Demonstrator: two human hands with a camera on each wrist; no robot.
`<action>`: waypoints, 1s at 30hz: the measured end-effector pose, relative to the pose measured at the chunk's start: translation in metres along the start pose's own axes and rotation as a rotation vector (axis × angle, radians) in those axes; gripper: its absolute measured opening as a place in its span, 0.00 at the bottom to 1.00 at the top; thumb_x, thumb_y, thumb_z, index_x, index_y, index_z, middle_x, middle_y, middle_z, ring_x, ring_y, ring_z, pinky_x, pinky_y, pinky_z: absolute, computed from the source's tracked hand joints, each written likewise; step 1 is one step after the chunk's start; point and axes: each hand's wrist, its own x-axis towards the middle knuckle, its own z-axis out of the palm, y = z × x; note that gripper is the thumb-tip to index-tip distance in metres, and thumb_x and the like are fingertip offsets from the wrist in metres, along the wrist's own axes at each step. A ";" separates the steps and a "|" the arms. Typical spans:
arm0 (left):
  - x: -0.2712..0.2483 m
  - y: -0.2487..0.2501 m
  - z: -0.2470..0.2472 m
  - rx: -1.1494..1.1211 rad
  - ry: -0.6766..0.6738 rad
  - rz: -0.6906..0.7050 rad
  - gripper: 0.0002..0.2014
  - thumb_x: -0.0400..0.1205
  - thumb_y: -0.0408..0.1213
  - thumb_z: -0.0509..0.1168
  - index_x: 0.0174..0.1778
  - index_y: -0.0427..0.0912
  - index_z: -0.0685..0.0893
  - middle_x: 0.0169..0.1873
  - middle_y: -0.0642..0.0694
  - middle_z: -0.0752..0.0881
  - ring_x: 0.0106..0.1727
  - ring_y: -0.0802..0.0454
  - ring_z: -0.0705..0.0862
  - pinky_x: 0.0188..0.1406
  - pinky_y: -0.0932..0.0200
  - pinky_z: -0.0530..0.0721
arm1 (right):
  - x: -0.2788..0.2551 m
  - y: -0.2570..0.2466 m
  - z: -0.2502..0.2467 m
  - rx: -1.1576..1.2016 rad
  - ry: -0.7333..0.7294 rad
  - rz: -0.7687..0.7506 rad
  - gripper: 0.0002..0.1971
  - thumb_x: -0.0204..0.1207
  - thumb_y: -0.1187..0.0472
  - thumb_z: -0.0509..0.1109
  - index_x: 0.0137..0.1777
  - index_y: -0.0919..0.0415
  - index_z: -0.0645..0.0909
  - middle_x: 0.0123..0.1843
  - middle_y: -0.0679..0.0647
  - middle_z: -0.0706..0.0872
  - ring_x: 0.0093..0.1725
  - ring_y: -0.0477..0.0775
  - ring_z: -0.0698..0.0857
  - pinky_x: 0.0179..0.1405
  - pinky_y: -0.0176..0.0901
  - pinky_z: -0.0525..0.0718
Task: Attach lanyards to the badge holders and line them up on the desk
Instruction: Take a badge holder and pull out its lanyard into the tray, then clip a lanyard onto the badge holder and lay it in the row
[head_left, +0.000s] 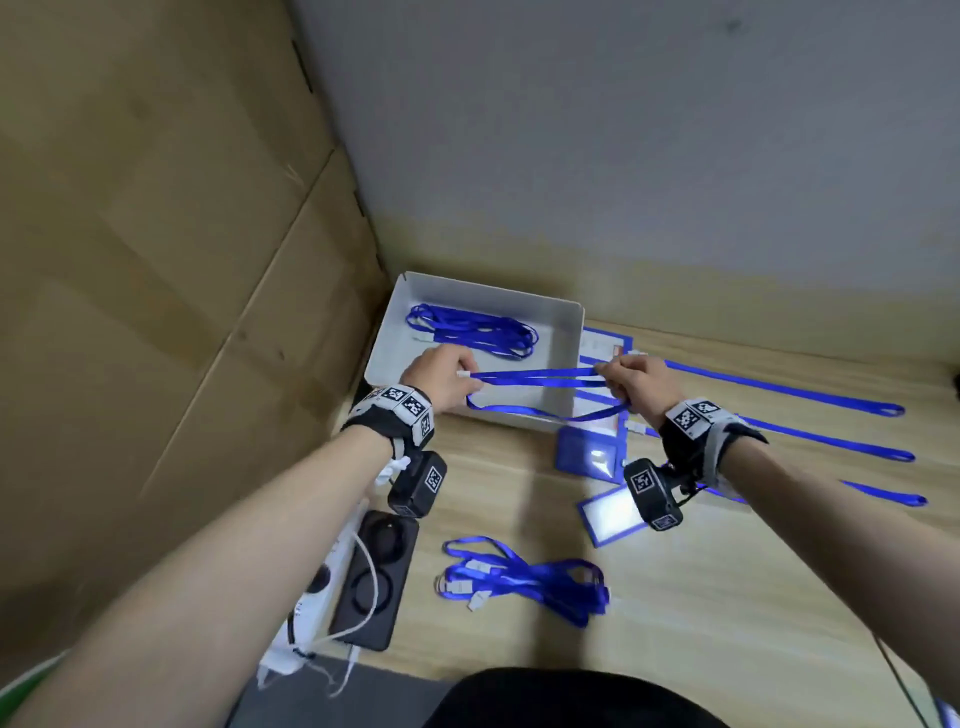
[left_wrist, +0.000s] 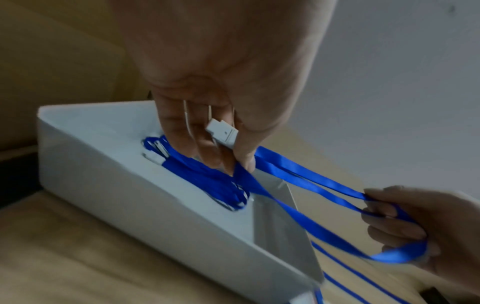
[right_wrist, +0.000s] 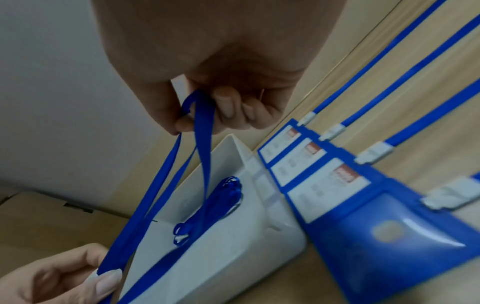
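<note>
A blue lanyard (head_left: 540, 375) is stretched between my two hands over the white tray (head_left: 483, 297). My left hand (head_left: 445, 379) pinches its white clip (left_wrist: 223, 135) end. My right hand (head_left: 636, 382) holds the ribbon loop (right_wrist: 200, 115) with curled fingers. More blue lanyards (head_left: 472, 328) lie coiled in the tray. Three badge holders (right_wrist: 311, 164) with lanyards attached lie in a row right of the tray, straps (head_left: 810, 395) running right. Two blue badge holders (head_left: 587, 454) without straps lie below my right hand.
A loose bundle of blue lanyards (head_left: 524, 577) lies on the wooden desk (head_left: 727, 597) near the front. A black device (head_left: 374, 577) and a white power strip (head_left: 311, 603) with cables sit at the left edge. Cardboard (head_left: 156, 260) stands on the left, a grey wall behind.
</note>
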 end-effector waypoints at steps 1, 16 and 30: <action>0.007 -0.007 -0.009 -0.013 0.024 -0.014 0.05 0.77 0.43 0.73 0.45 0.51 0.86 0.53 0.48 0.88 0.56 0.46 0.85 0.56 0.51 0.84 | 0.008 -0.009 0.008 0.017 -0.010 -0.007 0.18 0.81 0.63 0.69 0.28 0.61 0.74 0.23 0.53 0.71 0.18 0.43 0.66 0.19 0.31 0.64; 0.077 -0.035 -0.050 0.172 0.114 -0.203 0.31 0.82 0.35 0.65 0.80 0.49 0.63 0.72 0.40 0.70 0.66 0.33 0.79 0.61 0.42 0.80 | 0.090 -0.033 0.071 -0.256 0.020 0.023 0.20 0.78 0.67 0.68 0.71 0.61 0.78 0.68 0.62 0.81 0.58 0.66 0.86 0.60 0.59 0.86; -0.027 0.014 0.057 -0.121 -0.125 0.109 0.07 0.79 0.41 0.64 0.49 0.54 0.84 0.35 0.60 0.82 0.44 0.51 0.83 0.49 0.55 0.83 | -0.046 0.070 0.071 -0.296 -0.239 0.025 0.14 0.75 0.73 0.63 0.42 0.55 0.86 0.31 0.54 0.87 0.29 0.47 0.81 0.34 0.40 0.79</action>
